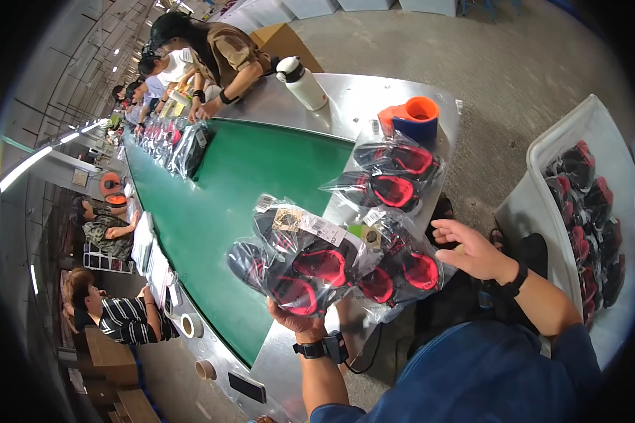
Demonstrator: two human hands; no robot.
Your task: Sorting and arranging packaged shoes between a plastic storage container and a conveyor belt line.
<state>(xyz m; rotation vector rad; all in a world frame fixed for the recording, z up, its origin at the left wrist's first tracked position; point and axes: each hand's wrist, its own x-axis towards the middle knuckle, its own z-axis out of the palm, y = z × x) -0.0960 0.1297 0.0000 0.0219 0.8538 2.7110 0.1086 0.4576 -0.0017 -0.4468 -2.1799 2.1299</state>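
My left hand (296, 321) grips the near end of a clear plastic bag holding a pair of black shoes with red insides (300, 261). White labels show on top of that bag. A second bagged pair of the same shoes (402, 271) lies partly under it, at the metal table end. My right hand (476, 250) hovers just right of this second bag, fingers apart and nothing in them. Farther back, more bagged shoes (391, 176) rest on the metal table end.
A green conveyor belt (261, 155) runs away to the far left, with several bagged shoes (173, 141) on it. A white bottle (303, 84) and an orange-and-blue tape dispenser (413, 116) stand behind. At right is a white bin (550, 155) of bagged shoes. Co-workers line both sides.
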